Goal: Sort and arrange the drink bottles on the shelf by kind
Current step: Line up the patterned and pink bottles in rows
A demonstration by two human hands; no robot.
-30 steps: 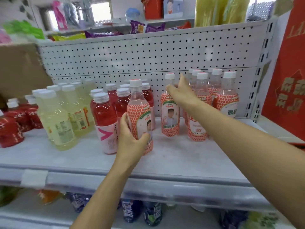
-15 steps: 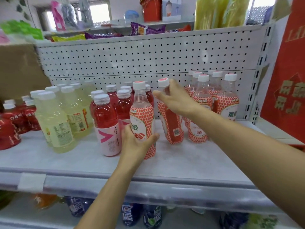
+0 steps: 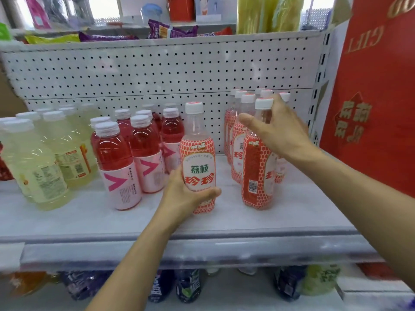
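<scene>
Left hand [image 3: 182, 196] curled gripping, right hand [image 3: 285, 131] spread, thumb out

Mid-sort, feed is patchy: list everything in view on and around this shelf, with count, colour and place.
centre lychee bottle: one, red-and-white label, white cap; mid-shelf.
right lychee bottles: about seven, same colours; rows at right.
red drink bottles: about eight, pink labels; left of centre.
pale yellow bottles: several; far left.
shelf: one, pale grey; under them.
pegboard: one, white; behind.
snack packets: several, purple and yellow; upper shelf.
dark bottles: several; lower shelf.
red banner: one; right edge.
left hand: grips the centre lychee bottle.
right hand: at the front right bottle's neck; grip unclear.
</scene>
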